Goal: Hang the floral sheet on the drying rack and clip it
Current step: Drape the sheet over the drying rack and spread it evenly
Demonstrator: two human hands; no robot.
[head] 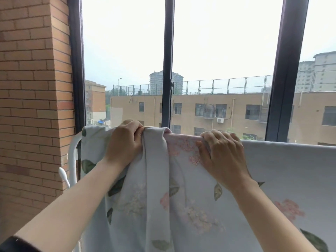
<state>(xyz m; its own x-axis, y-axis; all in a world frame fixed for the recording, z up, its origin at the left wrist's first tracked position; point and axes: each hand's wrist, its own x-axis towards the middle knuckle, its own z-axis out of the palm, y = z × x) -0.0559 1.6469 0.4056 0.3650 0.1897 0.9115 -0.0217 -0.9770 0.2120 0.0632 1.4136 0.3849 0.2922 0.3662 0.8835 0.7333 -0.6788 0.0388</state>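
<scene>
The floral sheet (283,175), pale blue-grey with pink flowers and green leaves, hangs over the top bar of the white drying rack (73,153) in front of the window. Near the rack's left end my left hand (125,142) grips a bunched fold of the sheet on the bar. My right hand (223,155) holds the sheet a little to the right, with its fingers curled over the covered bar. A vertical fold of fabric hangs between both hands. The bar itself is hidden under the cloth. No clip is in view.
A brick wall (34,99) stands close on the left of the rack. Dark window frames (168,62) run right behind the bar. A white hook-like part (64,176) sticks out from the rack's left post.
</scene>
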